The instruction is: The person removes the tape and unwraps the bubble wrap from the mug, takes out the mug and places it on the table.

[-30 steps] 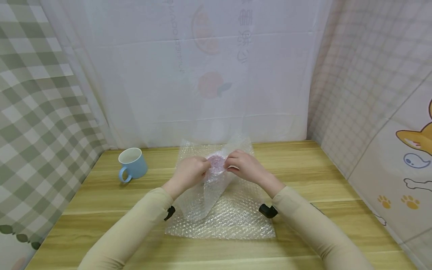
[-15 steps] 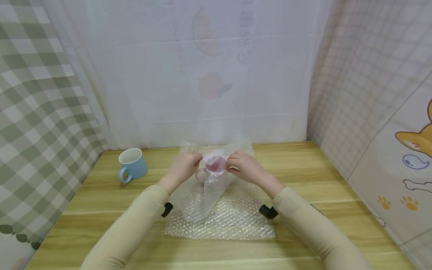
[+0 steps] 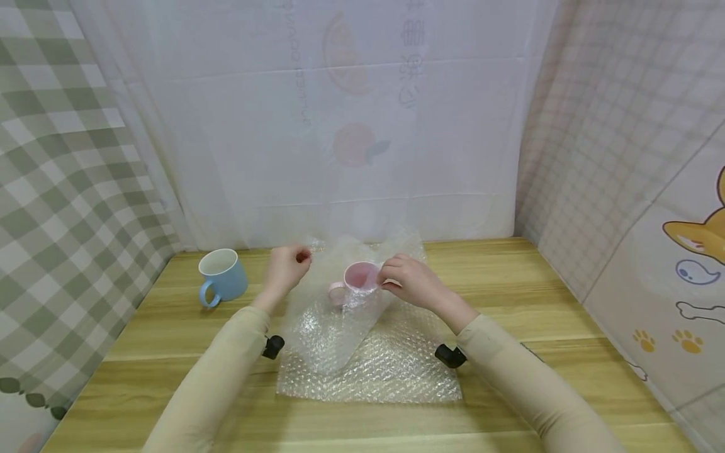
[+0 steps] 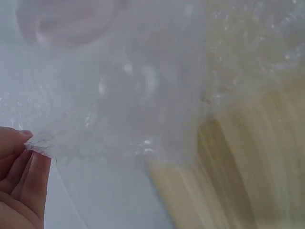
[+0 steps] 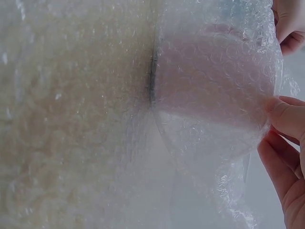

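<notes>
A pink mug [image 3: 361, 274] stands upright on a sheet of bubble wrap [image 3: 374, 380], its open mouth uncovered and its handle pointing left. Layers of wrap cover its front and right side. My left hand [image 3: 285, 269], left of the mug, pinches a gathered corner of the wrap between thumb and fingers, as the left wrist view shows. At the mug's right rim, my right hand [image 3: 412, 277] pinches wrap against the edge with its thumb and fingers. Through the wrap, the mug's pink wall [image 5: 214, 78] shows in the right wrist view.
A light blue mug [image 3: 224, 275] stands upright at the back left of the wooden table [image 3: 187, 384], its handle toward the front. A white curtain [image 3: 243, 145] hangs behind the table, with a checked cloth [image 3: 51, 189] on the left and a patterned one on the right.
My left hand has moved left, away from the mug, drawing the wrap with it. The mug's mouth and handle are now uncovered. My right hand has stayed at the rim.
</notes>
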The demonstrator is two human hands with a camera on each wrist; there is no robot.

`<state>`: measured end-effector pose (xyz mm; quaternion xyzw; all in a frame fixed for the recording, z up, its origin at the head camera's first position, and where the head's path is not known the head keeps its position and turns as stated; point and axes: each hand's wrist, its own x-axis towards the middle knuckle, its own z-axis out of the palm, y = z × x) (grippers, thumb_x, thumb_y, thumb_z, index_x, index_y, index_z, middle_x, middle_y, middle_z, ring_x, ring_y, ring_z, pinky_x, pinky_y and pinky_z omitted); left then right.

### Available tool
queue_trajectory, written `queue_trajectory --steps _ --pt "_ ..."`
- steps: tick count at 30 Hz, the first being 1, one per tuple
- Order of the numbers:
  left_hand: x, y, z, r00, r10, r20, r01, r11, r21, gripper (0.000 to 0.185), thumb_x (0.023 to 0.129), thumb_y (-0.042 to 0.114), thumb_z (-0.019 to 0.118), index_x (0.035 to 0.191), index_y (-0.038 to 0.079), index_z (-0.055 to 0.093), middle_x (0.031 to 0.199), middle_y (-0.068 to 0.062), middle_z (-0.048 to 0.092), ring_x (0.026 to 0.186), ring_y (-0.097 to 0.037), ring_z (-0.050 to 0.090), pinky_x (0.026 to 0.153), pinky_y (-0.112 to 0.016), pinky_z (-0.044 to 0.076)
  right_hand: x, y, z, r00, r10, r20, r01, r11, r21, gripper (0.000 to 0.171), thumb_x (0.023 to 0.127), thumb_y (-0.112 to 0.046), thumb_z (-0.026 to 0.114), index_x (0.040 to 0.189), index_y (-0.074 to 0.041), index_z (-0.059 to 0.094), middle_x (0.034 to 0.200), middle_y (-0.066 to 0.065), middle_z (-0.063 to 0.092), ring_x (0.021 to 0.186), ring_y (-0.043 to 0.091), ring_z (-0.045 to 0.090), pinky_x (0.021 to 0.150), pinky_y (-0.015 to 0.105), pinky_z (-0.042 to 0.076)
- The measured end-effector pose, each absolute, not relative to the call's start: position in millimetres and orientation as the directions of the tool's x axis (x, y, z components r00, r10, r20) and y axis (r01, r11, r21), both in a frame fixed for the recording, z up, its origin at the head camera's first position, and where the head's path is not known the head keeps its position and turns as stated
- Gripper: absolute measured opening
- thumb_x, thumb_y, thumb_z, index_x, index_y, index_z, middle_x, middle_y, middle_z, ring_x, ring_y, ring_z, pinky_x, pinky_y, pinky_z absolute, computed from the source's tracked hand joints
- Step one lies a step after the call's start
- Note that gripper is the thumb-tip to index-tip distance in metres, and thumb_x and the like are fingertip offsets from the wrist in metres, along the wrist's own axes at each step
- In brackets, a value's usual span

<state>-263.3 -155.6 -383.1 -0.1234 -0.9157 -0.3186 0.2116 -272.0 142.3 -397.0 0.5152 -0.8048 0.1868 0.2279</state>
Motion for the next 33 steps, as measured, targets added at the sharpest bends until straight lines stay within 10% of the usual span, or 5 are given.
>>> queue_trajectory --steps 16,33 --pt "-273.9 -182.9 -410.4 -0.965 -0.173 0.199 0.001 0.753 0.658 0.009 0.085 0.006 0.063 0.085 0.001 0.070 0.087 -0.013 0.070 0.081 -0.030 0.062 0.074 -0.043 0.050 -269.7 142.4 -397.7 -0.393 -0.734 0.554 -0.902 0.425 -0.076 0.019 0.075 -0.002 0.084 0.085 -0.010 0.070 0.087 0.000 0.067 0.086 0.021 0.062 0.080 0.035 0.052" --pt "-275.0 -193.2 -434.1 -0.976 -0.163 0.142 -0.051 0.812 0.581 0.009 0.084 0.005 0.060 0.081 0.002 0.068 0.083 -0.013 0.066 0.075 -0.031 0.059 0.065 -0.043 0.048 -269.5 141.2 -397.4 -0.421 -0.728 0.541 -0.892 0.441 -0.101 0.016 0.077 -0.004 0.082 0.085 -0.010 0.070 0.087 0.000 0.068 0.086 0.022 0.062 0.081 0.035 0.052"
